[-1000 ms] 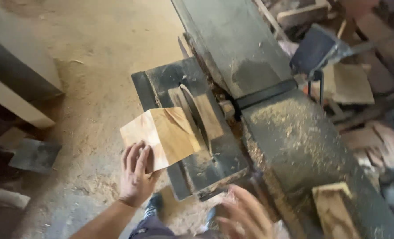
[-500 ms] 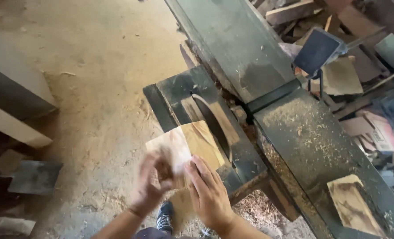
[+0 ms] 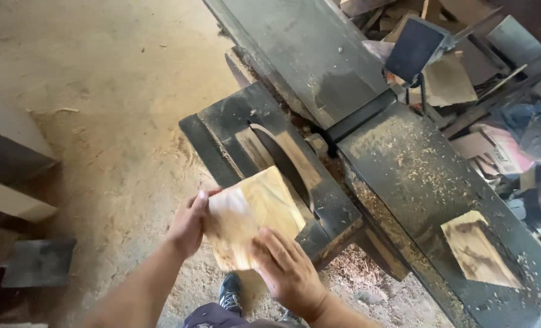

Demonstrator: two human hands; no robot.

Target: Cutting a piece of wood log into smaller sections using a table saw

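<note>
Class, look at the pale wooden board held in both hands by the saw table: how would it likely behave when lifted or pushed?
The wooden board probably stays stiff: it spans flat between the left hand and right hand without sagging. It seems fairly light, held by fingers alone. Being flat, it should slide on the saw table, not roll.

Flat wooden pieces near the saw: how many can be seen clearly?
2. One wooden piece is held by the left hand and right hand; another piece lies on the long dark table. The clutter at the right may hide more.
</note>
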